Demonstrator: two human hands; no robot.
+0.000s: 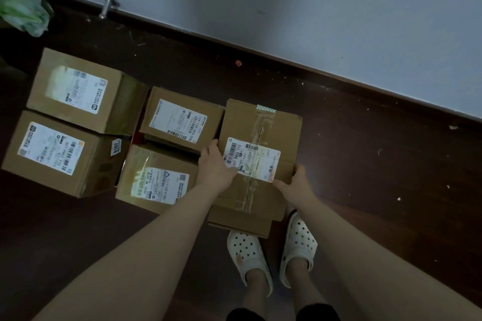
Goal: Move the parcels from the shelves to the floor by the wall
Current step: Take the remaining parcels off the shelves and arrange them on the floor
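Observation:
I hold a brown cardboard parcel [263, 125] with a white label and clear tape, low over the dark floor beside the other parcels. My left hand [215, 164] grips its left edge and my right hand [300, 185] grips its near right edge. It appears to rest on another flat box [240, 224] beneath it. To the left, several labelled parcels stand on the floor: one at the far left back [75, 91], one at the far left front [52, 154], one in the middle back [182, 117], one in the middle front [156, 180].
The white wall [339, 8] and its dark skirting run diagonally behind the parcels. A metal door stop [108, 5] sticks out of the skirting. A green plastic bag [20, 10] lies at the top left. My feet in white clogs [247, 255] stand just behind the held parcel.

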